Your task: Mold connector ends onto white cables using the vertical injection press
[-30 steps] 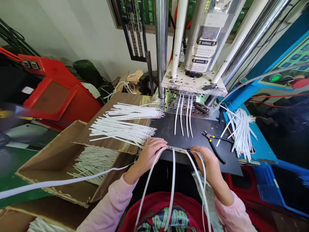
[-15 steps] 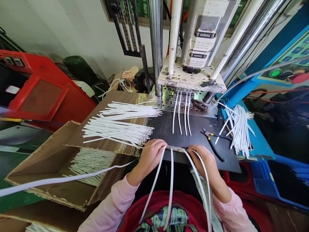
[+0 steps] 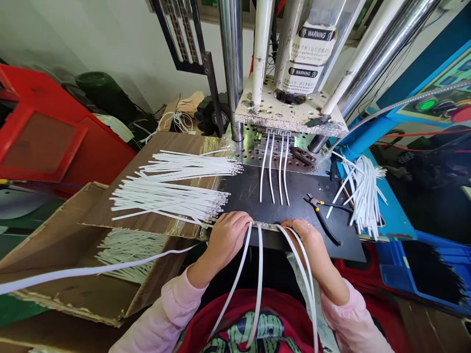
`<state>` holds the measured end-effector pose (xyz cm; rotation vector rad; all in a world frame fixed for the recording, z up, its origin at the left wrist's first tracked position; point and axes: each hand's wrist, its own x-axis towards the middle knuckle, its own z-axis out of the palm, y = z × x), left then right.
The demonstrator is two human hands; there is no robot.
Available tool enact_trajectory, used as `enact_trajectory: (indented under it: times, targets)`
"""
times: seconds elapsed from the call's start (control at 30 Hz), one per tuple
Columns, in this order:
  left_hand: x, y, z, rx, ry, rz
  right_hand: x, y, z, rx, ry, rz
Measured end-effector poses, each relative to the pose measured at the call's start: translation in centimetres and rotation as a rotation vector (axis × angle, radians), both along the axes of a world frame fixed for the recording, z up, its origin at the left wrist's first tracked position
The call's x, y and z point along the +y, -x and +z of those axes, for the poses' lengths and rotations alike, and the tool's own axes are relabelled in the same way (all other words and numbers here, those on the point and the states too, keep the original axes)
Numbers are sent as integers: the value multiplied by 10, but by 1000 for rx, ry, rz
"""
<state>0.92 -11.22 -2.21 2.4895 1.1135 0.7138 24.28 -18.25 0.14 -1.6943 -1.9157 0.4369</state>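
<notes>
At the front edge of the black work plate [image 3: 243, 196], a narrow slotted metal bar [image 3: 268, 226] lies between my hands. Several flat white cables [image 3: 259, 274] run from it and droop towards my lap. My left hand [image 3: 231, 235] is closed on the bar's left end, fingers beside the leftmost cable. On the right end, my right hand [image 3: 304, 238] is closed too, its fingertips partly behind the cables. Beyond them, several more white cables [image 3: 271, 171] stick out from a metal mould [image 3: 274, 143] under the machine's upper plate [image 3: 290, 115].
Piles of white cables [image 3: 169, 196] lie on cardboard at the left, above an open carton [image 3: 121, 299] holding more. Black-handled cutters [image 3: 324, 220] rest on the right, near another cable bundle [image 3: 364, 196]. Steel columns [image 3: 231, 68] flank the press; a control panel [image 3: 437, 98] stands right.
The camera view has shifted slightly. Both hands keep their hold on the bar at the plate's front edge, with only slight finger movement. The cables in the machine look unmoved.
</notes>
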Motion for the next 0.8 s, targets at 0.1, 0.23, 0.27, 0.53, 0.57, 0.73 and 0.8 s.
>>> enact_trajectory:
  times: [0.1, 0.23, 0.27, 0.53, 0.57, 0.73, 0.8]
  targets:
    - [4, -1, 2, 32, 17, -8, 5, 1, 8, -126, 13, 29]
    - [8, -2, 7, 37, 59, -36, 14, 3, 11, -337, 20, 78]
    - [9, -2, 8, 31, 65, -43, 16, 3, 9, -367, 19, 96]
    - [9, 2, 3, -32, 119, -28, 12, -12, -4, -49, 85, 91]
    - [8, 3, 2, -30, 127, -36, 14, -19, 0, 28, 121, 117]
    - [3, 4, -9, 26, 88, -84, 71, -70, 26, 255, 88, 111]
    - [2, 2, -13, 12, 71, -69, 118, -88, 29, 213, -10, -5]
